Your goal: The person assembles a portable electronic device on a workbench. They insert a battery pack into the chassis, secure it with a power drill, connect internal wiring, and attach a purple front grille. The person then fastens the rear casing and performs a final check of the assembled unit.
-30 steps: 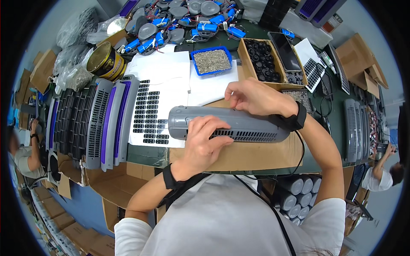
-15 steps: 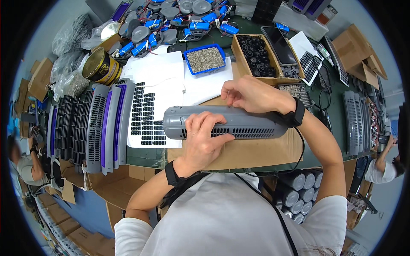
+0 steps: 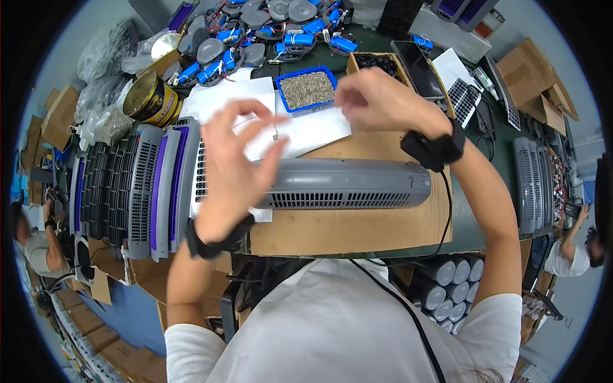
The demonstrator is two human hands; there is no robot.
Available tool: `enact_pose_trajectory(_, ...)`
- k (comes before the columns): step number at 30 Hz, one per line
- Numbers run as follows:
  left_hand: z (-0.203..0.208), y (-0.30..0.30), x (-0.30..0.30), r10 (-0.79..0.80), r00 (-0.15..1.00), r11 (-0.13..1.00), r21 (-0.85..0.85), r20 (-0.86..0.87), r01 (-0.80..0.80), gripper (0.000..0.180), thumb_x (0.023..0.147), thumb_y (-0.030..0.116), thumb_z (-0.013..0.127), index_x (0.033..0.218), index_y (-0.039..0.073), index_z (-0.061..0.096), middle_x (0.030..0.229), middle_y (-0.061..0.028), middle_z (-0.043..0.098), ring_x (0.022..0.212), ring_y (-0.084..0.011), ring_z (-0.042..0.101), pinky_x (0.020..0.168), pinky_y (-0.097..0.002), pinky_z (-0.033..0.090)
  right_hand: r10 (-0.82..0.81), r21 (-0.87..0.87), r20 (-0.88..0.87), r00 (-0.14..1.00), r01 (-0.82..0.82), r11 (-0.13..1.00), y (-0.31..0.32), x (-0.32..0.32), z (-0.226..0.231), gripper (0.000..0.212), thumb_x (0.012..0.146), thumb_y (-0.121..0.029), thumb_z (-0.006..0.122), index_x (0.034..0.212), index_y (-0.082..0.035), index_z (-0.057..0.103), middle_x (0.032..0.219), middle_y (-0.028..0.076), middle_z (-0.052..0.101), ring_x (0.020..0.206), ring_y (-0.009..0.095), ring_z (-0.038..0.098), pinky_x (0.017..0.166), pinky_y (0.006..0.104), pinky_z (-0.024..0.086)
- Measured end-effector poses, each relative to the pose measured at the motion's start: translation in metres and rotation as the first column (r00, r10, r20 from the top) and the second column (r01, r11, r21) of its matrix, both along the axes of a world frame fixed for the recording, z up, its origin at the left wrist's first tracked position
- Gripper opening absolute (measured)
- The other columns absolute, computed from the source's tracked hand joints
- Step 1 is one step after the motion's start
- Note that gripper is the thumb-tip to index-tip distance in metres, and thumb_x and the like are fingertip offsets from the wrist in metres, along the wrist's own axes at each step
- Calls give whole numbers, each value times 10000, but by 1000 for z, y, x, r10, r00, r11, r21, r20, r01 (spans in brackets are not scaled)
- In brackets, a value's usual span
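A long grey plastic housing [image 3: 345,185] with rows of slots lies across a flat cardboard sheet [image 3: 345,233] on the bench, touched by neither hand along its right part. My left hand [image 3: 236,163] is raised over its left end, blurred, with thumb and fingers apart and nothing seen between them. My right hand [image 3: 383,99] hovers beyond the housing, next to a blue tray [image 3: 308,107] full of small metal pieces that look like screws. Its fingers are curled, and motion blur hides whether they hold anything. A sheet of black stickers [image 3: 202,169] lies partly behind my left hand.
Slotted grey and purple housings [image 3: 167,191] stand at left beside a yellow-black can [image 3: 151,99]. Blue battery packs with grey discs [image 3: 255,32] pile up at the back. A cardboard box [image 3: 353,62] of black parts and a dark phone-like slab [image 3: 418,70] stand back right.
My left hand has let go of the housing and lifted up and left. My right hand has moved from above the housing up toward the blue tray. The housing stays in place.
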State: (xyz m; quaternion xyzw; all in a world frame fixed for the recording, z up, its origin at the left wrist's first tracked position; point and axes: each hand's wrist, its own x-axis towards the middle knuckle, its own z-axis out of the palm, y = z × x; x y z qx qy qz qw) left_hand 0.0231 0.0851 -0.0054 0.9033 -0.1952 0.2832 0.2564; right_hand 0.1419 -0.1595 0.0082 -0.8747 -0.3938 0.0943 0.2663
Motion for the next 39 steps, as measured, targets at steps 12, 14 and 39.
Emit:
enact_pose_trajectory(12, -65, -17, 155, 103, 957, 928, 372, -270, 5, 222, 721, 317, 800, 894, 177, 797, 974, -103, 674, 944, -307, 613, 842, -467, 401, -204, -127, 490, 848, 300, 945, 55, 54, -79, 196, 726, -185, 789, 779, -8, 722, 828, 184, 684, 876, 348, 674, 742, 440, 552)
enact_pose_trajectory(14, -74, -22, 156, 101, 966, 932, 363, -240, -8, 205, 712, 327, 806, 846, 172, 800, 970, -100, 671, 912, -299, 606, 833, -459, 392, -226, -92, 450, 864, 296, 951, 54, 55, -78, 182, 717, -169, 793, 753, -7, 717, 810, 184, 691, 831, 347, 684, 727, 434, 557)
enact_pose_trajectory(39, -31, -2, 142, 181, 975, 912, 394, -132, -116, 49, 735, 202, 757, 758, 170, 787, 746, -69, 723, 716, -252, 686, 749, -449, 432, -583, 368, 35, 812, 532, 763, -91, -177, -26, 196, 770, 68, 701, 918, -50, 754, 809, 87, 685, 734, 219, 671, 655, 291, 514)
